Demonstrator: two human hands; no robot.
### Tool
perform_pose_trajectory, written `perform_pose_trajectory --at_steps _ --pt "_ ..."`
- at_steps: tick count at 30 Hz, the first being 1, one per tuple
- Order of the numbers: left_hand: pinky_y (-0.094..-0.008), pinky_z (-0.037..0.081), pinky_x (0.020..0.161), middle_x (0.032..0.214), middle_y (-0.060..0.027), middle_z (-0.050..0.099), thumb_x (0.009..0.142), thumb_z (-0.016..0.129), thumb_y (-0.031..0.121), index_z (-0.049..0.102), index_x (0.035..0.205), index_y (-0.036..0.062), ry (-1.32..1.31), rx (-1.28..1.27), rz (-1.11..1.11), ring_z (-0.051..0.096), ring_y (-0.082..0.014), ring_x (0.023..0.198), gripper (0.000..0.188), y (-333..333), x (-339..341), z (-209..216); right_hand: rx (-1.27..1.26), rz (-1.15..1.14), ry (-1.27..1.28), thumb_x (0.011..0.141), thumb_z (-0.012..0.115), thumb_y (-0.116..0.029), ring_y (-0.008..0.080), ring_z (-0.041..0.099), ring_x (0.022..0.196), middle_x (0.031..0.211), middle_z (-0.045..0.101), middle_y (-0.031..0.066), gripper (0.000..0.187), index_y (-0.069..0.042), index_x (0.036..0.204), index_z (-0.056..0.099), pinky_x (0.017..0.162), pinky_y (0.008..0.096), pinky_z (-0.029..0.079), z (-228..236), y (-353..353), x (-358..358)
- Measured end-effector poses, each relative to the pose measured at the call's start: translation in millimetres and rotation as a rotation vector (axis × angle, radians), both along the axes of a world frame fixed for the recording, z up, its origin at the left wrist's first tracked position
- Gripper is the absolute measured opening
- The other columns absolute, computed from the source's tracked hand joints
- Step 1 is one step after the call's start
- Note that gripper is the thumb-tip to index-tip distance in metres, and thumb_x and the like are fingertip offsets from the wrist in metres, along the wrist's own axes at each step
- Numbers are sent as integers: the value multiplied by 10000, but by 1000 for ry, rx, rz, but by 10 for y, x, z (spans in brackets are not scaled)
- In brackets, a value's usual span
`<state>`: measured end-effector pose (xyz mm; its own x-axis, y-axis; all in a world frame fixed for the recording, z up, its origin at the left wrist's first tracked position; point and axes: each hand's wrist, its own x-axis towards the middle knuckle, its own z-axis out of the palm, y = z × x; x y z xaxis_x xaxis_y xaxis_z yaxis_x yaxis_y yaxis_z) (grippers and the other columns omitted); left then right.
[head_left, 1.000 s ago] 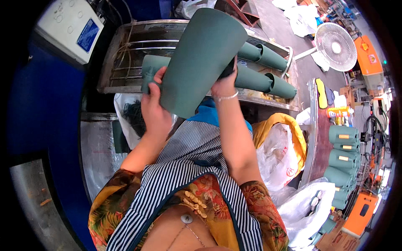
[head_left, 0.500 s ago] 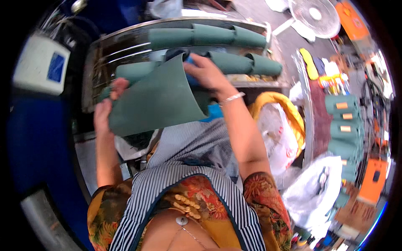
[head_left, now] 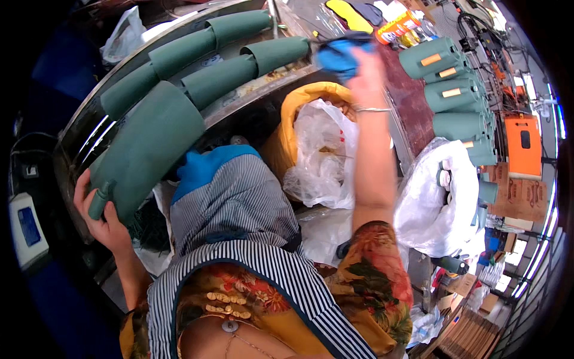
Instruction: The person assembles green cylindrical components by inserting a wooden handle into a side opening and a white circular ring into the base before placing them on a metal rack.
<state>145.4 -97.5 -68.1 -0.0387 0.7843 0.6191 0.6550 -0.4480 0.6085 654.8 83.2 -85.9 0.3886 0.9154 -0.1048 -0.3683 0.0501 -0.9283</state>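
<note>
My left hand (head_left: 107, 224) is closed around the small nozzle-like end of a dark green tapered plastic housing (head_left: 152, 140), which slants up and right across my lap's left side. Out to the right, above the maroon tabletop's far end, my right hand (head_left: 368, 78) grips a blue and black bundle (head_left: 344, 57); motion blurs it, so its kind does not show. More green housings (head_left: 218, 75) lie end to end in two rows in the metal-edged tray (head_left: 230, 99) ahead of me.
A yellow-rimmed sack (head_left: 287, 119) lined with clear plastic stands right of my lap. Beside it is a white plastic bag (head_left: 433, 206). Green housings with orange labels (head_left: 457, 93) stand along the maroon tabletop (head_left: 408, 102). An orange can (head_left: 397, 27) lies near a yellow thing (head_left: 350, 15).
My right hand has left the housing's wide mouth and swung right with the blue and black bundle. My left hand has lowered, keeping the housing. The view has turned right.
</note>
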Motion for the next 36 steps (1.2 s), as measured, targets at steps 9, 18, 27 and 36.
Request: perform_pose_trajectory --at_steps 9,18,27,36 --pt "-346 329 1029 1309 -132 494 972 541 236 553 1044 -18 -505 -339 -78 463 -222 1197 264 449 611 -597 -309 -234 -1741 884 590 -216 353 665 861 919 681 199 218 -35 977 669 742 426 513 -461 -437 2131" --pt "-345 301 1034 1311 -136 490 968 543 270 565 1025 1 -267 -411 -255 464 -231 1178 276 812 623 -708 -721 612 -1454 834 645 -220 313 644 844 947 695 145 198 -92 968 716 802 386 504 -2582 -129 1833" --pt "-379 306 1031 1242 -138 510 933 568 336 562 997 15 -153 -505 -144 470 -252 1162 328 865 613 -615 -1081 587 -1096 840 659 -161 209 589 721 814 636 77 127 -71 929 656 683 323 482 -3405 296 1996" --pt "-382 311 1024 1241 -142 503 940 547 326 552 1005 11 -242 -491 -233 469 -246 1154 321 722 738 -495 -508 308 -1089 760 694 -60 122 619 706 792 661 50 199 -43 924 582 630 281 484 -2330 -590 1756"
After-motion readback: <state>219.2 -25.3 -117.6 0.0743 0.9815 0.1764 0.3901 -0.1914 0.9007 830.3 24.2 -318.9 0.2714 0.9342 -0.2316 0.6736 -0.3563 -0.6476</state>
